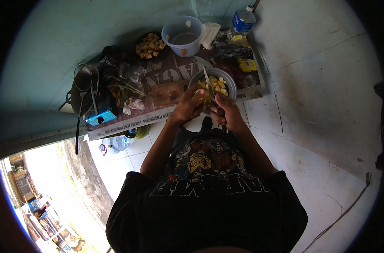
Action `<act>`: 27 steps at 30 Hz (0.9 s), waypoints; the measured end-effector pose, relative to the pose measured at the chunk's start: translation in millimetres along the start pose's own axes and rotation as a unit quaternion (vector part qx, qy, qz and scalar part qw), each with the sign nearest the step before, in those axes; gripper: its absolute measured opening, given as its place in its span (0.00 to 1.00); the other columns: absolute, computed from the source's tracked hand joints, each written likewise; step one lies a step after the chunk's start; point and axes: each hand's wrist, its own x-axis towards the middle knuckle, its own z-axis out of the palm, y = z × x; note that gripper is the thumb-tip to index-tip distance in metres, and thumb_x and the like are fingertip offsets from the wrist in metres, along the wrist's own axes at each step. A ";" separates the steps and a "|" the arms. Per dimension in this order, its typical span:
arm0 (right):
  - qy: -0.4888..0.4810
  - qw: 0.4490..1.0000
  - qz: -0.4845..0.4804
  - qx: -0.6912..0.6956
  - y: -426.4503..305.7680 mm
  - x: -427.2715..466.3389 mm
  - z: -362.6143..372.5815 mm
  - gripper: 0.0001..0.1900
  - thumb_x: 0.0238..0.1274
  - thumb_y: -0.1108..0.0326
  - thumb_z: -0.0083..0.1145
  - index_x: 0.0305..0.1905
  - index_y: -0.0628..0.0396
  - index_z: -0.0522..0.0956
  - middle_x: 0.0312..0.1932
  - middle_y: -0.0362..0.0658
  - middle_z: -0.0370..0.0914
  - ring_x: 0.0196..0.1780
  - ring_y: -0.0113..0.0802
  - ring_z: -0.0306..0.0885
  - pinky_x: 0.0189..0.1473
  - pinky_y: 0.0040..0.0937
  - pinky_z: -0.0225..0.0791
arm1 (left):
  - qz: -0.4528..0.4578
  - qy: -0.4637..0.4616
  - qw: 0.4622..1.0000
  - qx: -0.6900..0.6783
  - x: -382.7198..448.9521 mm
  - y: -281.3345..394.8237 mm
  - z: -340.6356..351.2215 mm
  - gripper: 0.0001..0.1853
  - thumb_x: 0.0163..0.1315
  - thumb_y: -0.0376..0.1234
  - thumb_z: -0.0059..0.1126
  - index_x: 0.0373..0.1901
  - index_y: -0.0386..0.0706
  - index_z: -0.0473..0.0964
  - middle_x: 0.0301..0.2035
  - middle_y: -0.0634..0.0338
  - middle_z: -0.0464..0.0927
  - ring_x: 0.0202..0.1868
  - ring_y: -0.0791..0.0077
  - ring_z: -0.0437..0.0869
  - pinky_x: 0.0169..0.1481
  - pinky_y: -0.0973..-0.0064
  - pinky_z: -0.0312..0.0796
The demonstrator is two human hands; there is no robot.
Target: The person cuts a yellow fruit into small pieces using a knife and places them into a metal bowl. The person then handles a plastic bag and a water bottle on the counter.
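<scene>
My right hand (226,110) is closed around a knife, whose blade (207,78) points up and away over a grey bowl (233,88). Pale yellow chopped pieces (219,84), perhaps potato, lie in the bowl. At the bowl's near left edge is my left hand (189,104), its fingers bent and thumb raised close to the blade; a small pale piece seems to be at its fingertips, though partly hidden. Left of the bowl a brown wooden cutting board (168,93) lies on the printed banner covering the table.
Behind stand a clear plastic tub (184,52), a dark dish of browned cubes (150,46) and a water bottle (243,20). At left, a wok (76,95) with a strainer (95,77) sits on a blue gas stove (101,118). Plastic bags (133,72) lie between.
</scene>
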 end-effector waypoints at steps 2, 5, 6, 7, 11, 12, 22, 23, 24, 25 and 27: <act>0.009 1.000 -0.011 -0.010 1.5 2.5 0.8 0.20 0.79 0.51 0.53 0.58 0.57 0.77 0.26 0.33 0.67 0.13 0.17 0.55 0.16 0.20 0.49 | 0.079 0.032 0.989 0.117 2.6 -0.4 6.8 0.22 0.72 0.44 0.64 0.56 0.39 0.72 0.27 0.58 0.80 0.26 0.73 0.82 0.31 0.76 0.73; 0.052 0.989 -0.045 -0.130 2.3 9.8 -0.4 0.19 0.77 0.53 0.57 0.59 0.57 0.77 0.24 0.33 0.68 0.13 0.16 0.56 0.15 0.20 0.49 | 0.198 0.062 0.919 0.335 -1.5 -0.8 16.7 0.22 0.68 0.42 0.67 0.55 0.37 0.73 0.33 0.48 0.84 0.36 0.54 0.89 0.42 0.65 0.79; 0.071 0.976 -0.067 -0.196 2.0 11.4 -1.4 0.18 0.77 0.55 0.58 0.58 0.57 0.77 0.21 0.32 0.67 0.13 0.16 0.55 0.14 0.20 0.49 | 0.230 0.068 0.878 0.414 -4.4 -0.5 18.8 0.23 0.67 0.41 0.68 0.54 0.37 0.74 0.35 0.45 0.86 0.40 0.48 0.90 0.45 0.61 0.80; 0.091 0.957 -0.089 -0.261 1.7 12.3 -2.4 0.17 0.76 0.56 0.59 0.58 0.58 0.77 0.18 0.30 0.66 0.12 0.15 0.55 0.14 0.20 0.49 | 0.232 0.061 0.880 0.411 -6.6 0.2 20.1 0.23 0.66 0.41 0.69 0.54 0.36 0.74 0.38 0.42 0.85 0.43 0.45 0.89 0.47 0.59 0.80; 0.111 0.940 -0.103 -0.307 -4.6 12.7 -6.2 0.16 0.73 0.58 0.63 0.53 0.60 0.80 0.20 0.33 0.71 0.19 0.17 0.64 0.20 0.21 0.57 | 0.232 0.046 0.884 0.403 -9.8 0.0 21.2 0.24 0.64 0.41 0.71 0.55 0.37 0.74 0.40 0.42 0.86 0.45 0.44 0.89 0.49 0.57 0.79; 0.113 0.936 -0.102 -0.318 -7.9 12.3 -7.3 0.17 0.72 0.57 0.64 0.51 0.61 0.81 0.26 0.37 0.77 0.25 0.20 0.72 0.26 0.22 0.64 | 0.244 0.044 0.881 0.403 -8.6 -0.8 20.5 0.24 0.64 0.40 0.71 0.55 0.37 0.74 0.40 0.43 0.86 0.44 0.47 0.90 0.48 0.58 0.80; 0.131 0.839 -0.251 -0.464 3.9 19.1 -4.4 0.15 0.75 0.60 0.61 0.48 0.65 0.82 0.34 0.45 0.86 0.38 0.26 0.84 0.39 0.29 0.75 | 0.181 0.105 0.948 0.238 6.4 -14.1 20.6 0.20 0.64 0.38 0.73 0.49 0.34 0.77 0.31 0.58 0.84 0.30 0.82 0.83 0.30 0.79 0.74; 0.122 0.843 -0.267 -0.451 5.5 20.0 -5.4 0.15 0.75 0.61 0.61 0.48 0.65 0.82 0.33 0.45 0.85 0.35 0.26 0.83 0.37 0.29 0.74 | 0.164 0.110 0.955 0.221 7.9 -15.4 21.0 0.19 0.63 0.37 0.73 0.47 0.35 0.77 0.30 0.59 0.84 0.28 0.81 0.82 0.28 0.79 0.73; 0.123 0.849 -0.261 -0.442 6.5 21.2 -6.3 0.14 0.75 0.61 0.61 0.47 0.65 0.82 0.31 0.44 0.84 0.33 0.25 0.82 0.35 0.28 0.73 | 0.154 0.115 0.960 0.202 9.1 -17.1 21.2 0.18 0.63 0.36 0.73 0.46 0.35 0.77 0.29 0.60 0.83 0.27 0.81 0.82 0.27 0.78 0.72; 0.128 0.855 -0.256 -0.434 6.7 22.2 -7.0 0.14 0.75 0.61 0.60 0.46 0.65 0.82 0.29 0.44 0.83 0.31 0.25 0.81 0.34 0.28 0.72 | 0.130 0.115 0.974 0.144 10.1 -19.0 21.0 0.16 0.63 0.35 0.72 0.45 0.36 0.77 0.29 0.61 0.82 0.26 0.81 0.80 0.26 0.79 0.71; 0.131 0.893 -0.171 -0.395 5.7 22.5 -7.5 0.14 0.75 0.61 0.61 0.44 0.64 0.81 0.26 0.42 0.81 0.26 0.23 0.76 0.28 0.27 0.67 | 0.096 0.112 0.989 0.025 10.2 -23.7 19.7 0.13 0.63 0.35 0.70 0.42 0.39 0.76 0.27 0.62 0.80 0.23 0.81 0.78 0.24 0.81 0.68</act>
